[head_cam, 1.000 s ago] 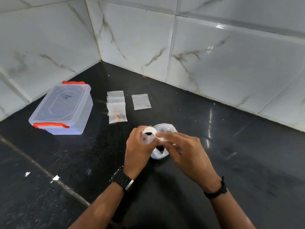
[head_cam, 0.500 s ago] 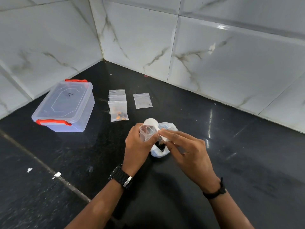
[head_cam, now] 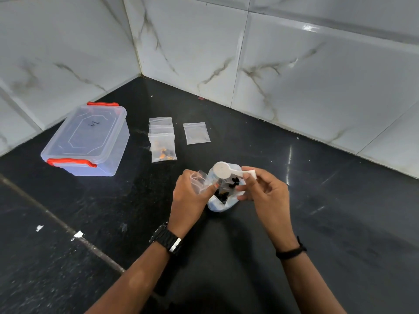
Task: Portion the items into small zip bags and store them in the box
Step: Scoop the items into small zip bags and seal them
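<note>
My left hand [head_cam: 190, 196] pinches a small clear zip bag [head_cam: 199, 182] with its mouth held wide. My right hand [head_cam: 265, 193] grips the handle of a white plastic scoop [head_cam: 223, 169], whose round bowl hangs just right of the small bag's mouth. Below both hands a larger plastic bag [head_cam: 221, 203] of dark and orange pieces lies on the black counter. A clear box [head_cam: 88, 141] with red latches and its lid on stands at the left. Between the box and my hands lies a filled zip bag [head_cam: 163, 150] on top of empty ones.
One more empty zip bag [head_cam: 196, 133] lies alone behind my hands. Marble-tiled walls [head_cam: 294, 64] meet in a corner at the back. A pale seam [head_cam: 68, 227] crosses the counter at the left, with white scraps [head_cam: 78, 234] beside it.
My right hand has lifted the scoop away from the small bag's mouth and drawn back to the right. The left hand keeps holding the small bag in place.
</note>
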